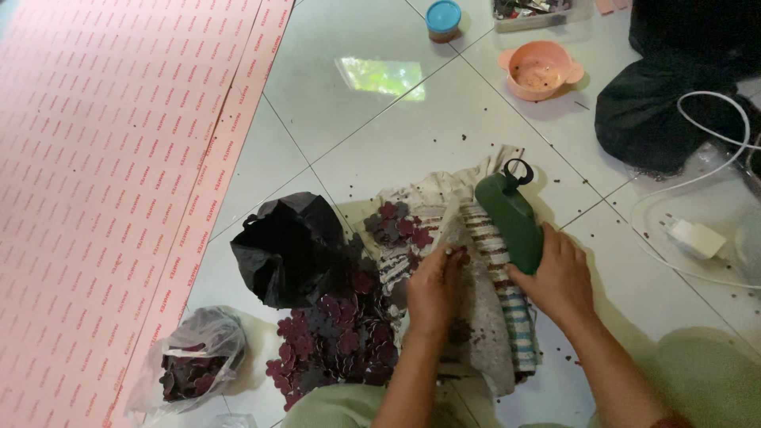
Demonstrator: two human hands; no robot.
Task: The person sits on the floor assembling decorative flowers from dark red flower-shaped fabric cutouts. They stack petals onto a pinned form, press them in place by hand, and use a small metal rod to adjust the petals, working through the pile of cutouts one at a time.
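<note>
the right hand (559,277) has its grip clenched on a green tool (511,220), its lower end hidden, while the left hand (432,289) pinches something too small to make out.

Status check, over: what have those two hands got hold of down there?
Left hand pinching a small dark piece over the striped cloth. Right hand gripping the green tool. Maroon cutouts heaped beside the left hand.

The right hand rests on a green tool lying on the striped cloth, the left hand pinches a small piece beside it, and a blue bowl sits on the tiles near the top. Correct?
Not quite: the bowl is peach-pink, not blue, as the head view shows. The rest holds: the right hand rests on the green tool on the striped cloth, and the left hand pinches a small piece beside it.
</note>
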